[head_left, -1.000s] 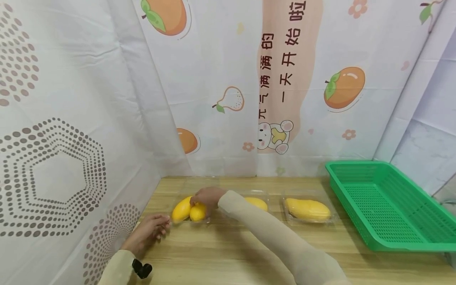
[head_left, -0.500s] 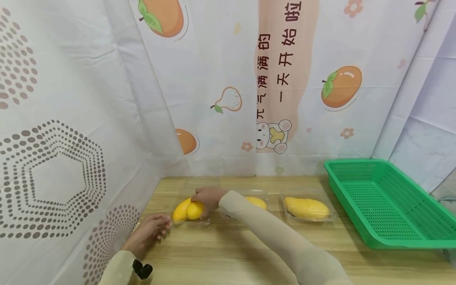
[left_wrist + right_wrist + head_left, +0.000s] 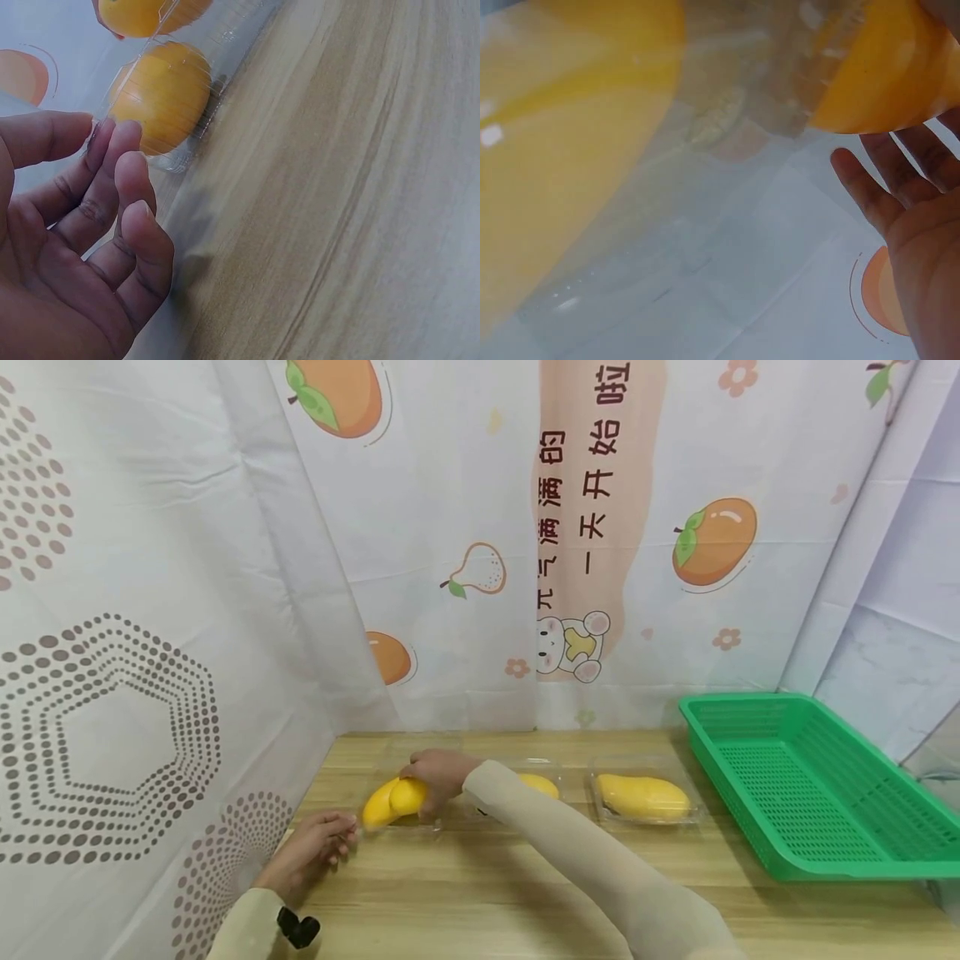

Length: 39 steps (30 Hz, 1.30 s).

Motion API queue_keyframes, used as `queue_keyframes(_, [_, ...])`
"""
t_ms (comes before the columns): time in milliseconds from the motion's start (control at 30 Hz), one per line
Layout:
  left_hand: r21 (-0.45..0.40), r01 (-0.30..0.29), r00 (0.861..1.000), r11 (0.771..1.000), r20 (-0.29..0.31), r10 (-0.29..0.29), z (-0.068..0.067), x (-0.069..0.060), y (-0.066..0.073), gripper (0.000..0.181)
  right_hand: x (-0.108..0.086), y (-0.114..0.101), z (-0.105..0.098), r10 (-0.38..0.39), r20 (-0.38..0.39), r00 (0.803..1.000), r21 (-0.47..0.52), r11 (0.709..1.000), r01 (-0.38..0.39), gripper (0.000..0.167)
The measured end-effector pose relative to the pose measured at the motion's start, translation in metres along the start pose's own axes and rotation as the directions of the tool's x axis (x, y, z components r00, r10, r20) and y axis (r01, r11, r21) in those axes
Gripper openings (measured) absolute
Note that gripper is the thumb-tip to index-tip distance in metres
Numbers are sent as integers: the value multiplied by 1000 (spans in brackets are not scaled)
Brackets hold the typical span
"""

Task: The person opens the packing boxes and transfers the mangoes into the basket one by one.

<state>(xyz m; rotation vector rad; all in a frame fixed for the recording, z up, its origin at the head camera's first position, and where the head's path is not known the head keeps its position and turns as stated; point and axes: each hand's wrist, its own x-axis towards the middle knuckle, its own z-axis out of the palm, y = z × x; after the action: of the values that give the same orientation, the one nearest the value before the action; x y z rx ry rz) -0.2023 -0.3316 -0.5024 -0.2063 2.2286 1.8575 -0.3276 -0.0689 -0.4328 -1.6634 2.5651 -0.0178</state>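
Two yellow mangoes lie side by side at the left container: the left mango (image 3: 378,806) slants, and the other mango (image 3: 407,795) leans against it. My right hand (image 3: 441,774) grips that second mango from above, its fingers along the mango (image 3: 892,75) in the right wrist view. My left hand (image 3: 318,843) is at the container's left side. In the left wrist view, thumb and forefinger of the left hand (image 3: 82,217) pinch the edge of the clear container (image 3: 180,159), next to a mango (image 3: 169,94); the other fingers are loosely curled.
Right of my hand, a clear box holds a mango (image 3: 538,785), partly behind the right sleeve. Another box with yellow fruit (image 3: 645,797) stands further right. A green basket (image 3: 825,870) is at the table's right. Patterned curtains hang behind and left.
The mango under my right hand has tilted and shifted slightly left, up against the other mango. The left hand has stayed in place. The head view has shifted slightly.
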Motion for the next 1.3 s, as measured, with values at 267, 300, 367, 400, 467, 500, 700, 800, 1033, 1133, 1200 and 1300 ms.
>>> queue_keyframes(267, [-22,-13,1000,1000,18,13,0,-2,1,24,-5,3,-4,-51,-44,998,-40,998,50,71])
queue_keyframes(300, [-21,-12,1000,1000,15,12,0,-1,1,23,-5,3,-4,-54,-50,997,-43,998,52,70])
queue_keyframes(367, [-14,-14,1000,1000,12,15,0,-1,1,24,-7,5,-4,-53,-63,997,-47,998,50,69])
queue_keyframes(400, [-10,-13,1000,1000,9,13,0,-1,0,24,-9,5,-4,-50,-70,996,-51,998,46,68])
queue_keyframes(467, [2,-13,1000,1000,5,13,0,-1,0,25,-12,6,-4,-39,-82,996,-51,998,35,67])
queue_keyframes(500, [6,-13,1000,1000,6,13,0,-1,0,26,-13,7,-5,-32,-89,995,-51,998,27,66])
queue_keyframes(700, [19,-14,1000,1000,10,14,1,-5,1,27,-23,9,-8,1,-142,990,-49,999,-8,66])
queue_keyframes(800, [24,-16,1000,1000,2,16,2,-6,2,26,-28,12,-10,23,-156,987,-32,999,-28,66])
queue_keyframes(1033, [37,-10,1000,999,-23,11,2,-4,1,28,-42,21,-18,83,-143,986,-38,995,-90,67])
queue_keyframes(1133, [43,-9,1000,999,-20,10,1,-3,-1,27,-49,26,-21,91,-147,985,-34,995,-97,67])
queue_keyframes(1200, [47,-9,1000,999,-21,10,1,-2,-1,26,-53,29,-21,88,-154,984,-25,995,-93,67])
queue_keyframes(1300, [55,-14,1000,998,-16,15,0,-1,-1,26,-60,32,-21,88,-168,982,-1,996,-90,64])
